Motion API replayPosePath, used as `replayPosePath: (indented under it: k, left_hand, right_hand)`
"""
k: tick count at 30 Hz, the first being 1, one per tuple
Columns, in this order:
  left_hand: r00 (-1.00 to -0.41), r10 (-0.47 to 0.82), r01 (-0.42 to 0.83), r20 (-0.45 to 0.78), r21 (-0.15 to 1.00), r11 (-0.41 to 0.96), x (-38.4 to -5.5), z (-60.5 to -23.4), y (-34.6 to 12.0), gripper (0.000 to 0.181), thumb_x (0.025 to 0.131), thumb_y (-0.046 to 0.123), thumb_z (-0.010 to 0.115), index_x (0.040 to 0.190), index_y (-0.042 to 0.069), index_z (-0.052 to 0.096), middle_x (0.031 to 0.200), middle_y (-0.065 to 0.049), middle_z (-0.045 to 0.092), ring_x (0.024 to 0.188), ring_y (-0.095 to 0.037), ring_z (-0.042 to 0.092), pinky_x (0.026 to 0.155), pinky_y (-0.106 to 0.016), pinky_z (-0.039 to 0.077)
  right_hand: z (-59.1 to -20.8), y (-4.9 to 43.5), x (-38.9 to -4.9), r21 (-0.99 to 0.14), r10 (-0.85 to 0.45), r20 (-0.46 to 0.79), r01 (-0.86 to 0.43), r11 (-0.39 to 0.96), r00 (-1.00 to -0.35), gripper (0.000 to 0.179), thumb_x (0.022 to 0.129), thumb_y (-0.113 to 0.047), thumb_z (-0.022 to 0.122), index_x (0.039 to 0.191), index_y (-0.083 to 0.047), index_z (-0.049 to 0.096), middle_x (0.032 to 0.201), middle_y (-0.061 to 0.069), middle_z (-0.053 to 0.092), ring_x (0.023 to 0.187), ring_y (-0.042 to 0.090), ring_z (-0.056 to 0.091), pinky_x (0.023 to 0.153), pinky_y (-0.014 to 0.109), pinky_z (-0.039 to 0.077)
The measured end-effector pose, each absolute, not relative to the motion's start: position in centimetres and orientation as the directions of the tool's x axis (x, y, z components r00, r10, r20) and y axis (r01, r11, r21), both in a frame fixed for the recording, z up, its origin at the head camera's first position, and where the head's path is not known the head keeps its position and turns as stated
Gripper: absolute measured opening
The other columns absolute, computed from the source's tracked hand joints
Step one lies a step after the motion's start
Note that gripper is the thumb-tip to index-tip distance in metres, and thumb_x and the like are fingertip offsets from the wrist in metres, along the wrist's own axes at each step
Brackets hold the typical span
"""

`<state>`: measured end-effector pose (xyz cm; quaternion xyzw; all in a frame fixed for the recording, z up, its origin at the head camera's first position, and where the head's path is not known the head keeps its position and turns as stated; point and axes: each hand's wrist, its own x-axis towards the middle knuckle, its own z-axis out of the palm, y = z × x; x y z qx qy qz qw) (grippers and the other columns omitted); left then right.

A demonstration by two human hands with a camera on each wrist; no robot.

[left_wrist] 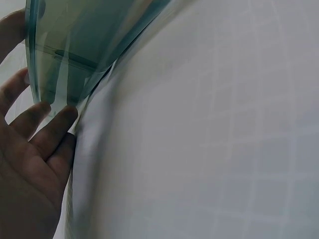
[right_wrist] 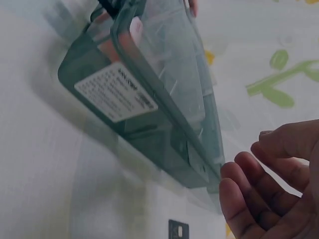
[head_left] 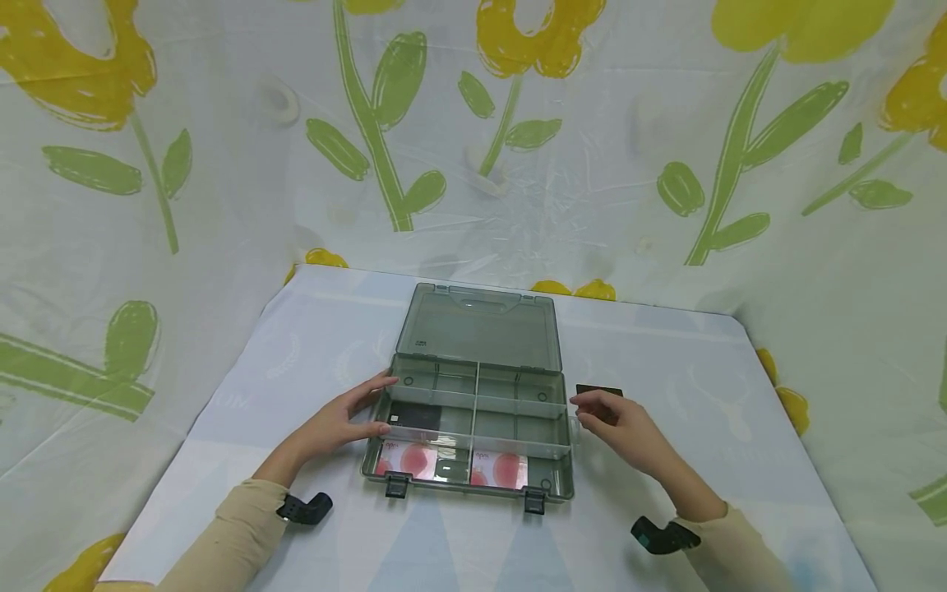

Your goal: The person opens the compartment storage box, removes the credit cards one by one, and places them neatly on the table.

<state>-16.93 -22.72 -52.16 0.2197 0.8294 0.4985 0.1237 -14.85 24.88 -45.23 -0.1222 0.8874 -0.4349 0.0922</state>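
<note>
Everything is carried by a pale, patterned surface (head_left: 681, 395). Abt. mid-scene, the compartmented box (head_left: 518, 425) is set flat on it, w/ the smoky see-through lid (head_left: 481, 327) laid back to the far side. Hard plastic is judged likely: stiff, fairly light for its size, prob. brittle if bent. It's best steadied by the side-wall rims; the lid hinge is better left unloaded.

The left wall & rim are touched by the left grip (head_left: 342, 419), fingers spread apart, not clamped. The right grip (head_left: 617, 421) is held just beside the right wall, fingers loosely curled, nothing seen btwn them; whether the wall is touched can't be told.

The cards are thin, prob. light, springy & slick. The black card (head_left: 416, 415) is kept in the left mid compartment, the left pink card (head_left: 407, 459) in the near-left one, the right pink card (head_left: 499, 469) in the near-right. A loose dark card (head_left: 599, 389) is found flat on the surface right of the box, just beyond the right grip & partly hidden by it in the head view. No thick edge is offered, so it's best pinched by opposite edges or w/ one edge tipped up first; dropping isn't likely to hurt it, but creasing is best avoided.
</note>
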Motion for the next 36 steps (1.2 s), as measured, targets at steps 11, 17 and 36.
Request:
replayPosePath:
  k: [11,17,36]
  left_hand:
    - [-0.873,0.487,0.242,0.017,0.883,0.403,-16.8,-52.1,-22.6,0.076,0.093,0.027,0.077,0.157,0.015,0.039,0.168,-0.016,0.019,0.147,-0.046,0.029,0.12,-0.058,0.026]
    - [-0.878,0.478,0.237,0.011,0.878,0.415,-16.8,-52.2,-22.7,0.076,0.093,0.028,0.077,0.157,0.016,0.039,0.168,-0.015,0.019,0.147,-0.046,0.03,0.119,-0.058,0.026]
    - [-0.878,0.478,0.251,0.023,0.872,0.42,-16.7,-52.2,-22.7,0.074,0.093,0.028,0.076,0.157,0.016,0.04,0.168,-0.015,0.021,0.146,-0.047,0.032,0.118,-0.061,0.028]
  right_hand:
    - [-45.2,23.3,-13.7,-0.838,-0.408,-0.071,-0.167,0.52,-0.91,0.033,0.101,-0.02,0.066,0.128,-0.001,0.065,0.115,0.017,0.069,0.096,0.026,0.069,0.079,0.025,0.06]
    - [-45.1,22.7,-13.2,-0.836,-0.433,-0.083,-0.174,0.52,-0.897,0.034,0.101,-0.022,0.066,0.129,-0.001,0.065,0.117,0.016,0.07,0.1,0.021,0.069,0.081,0.024,0.059]
    - [-44.5,20.6,-12.3,-0.839,-0.552,-0.134,-0.201,0.505,-0.823,0.031,0.102,-0.02,0.064,0.125,0.0,0.068,0.118,0.014,0.07,0.103,0.018,0.068,0.086,0.024,0.058]
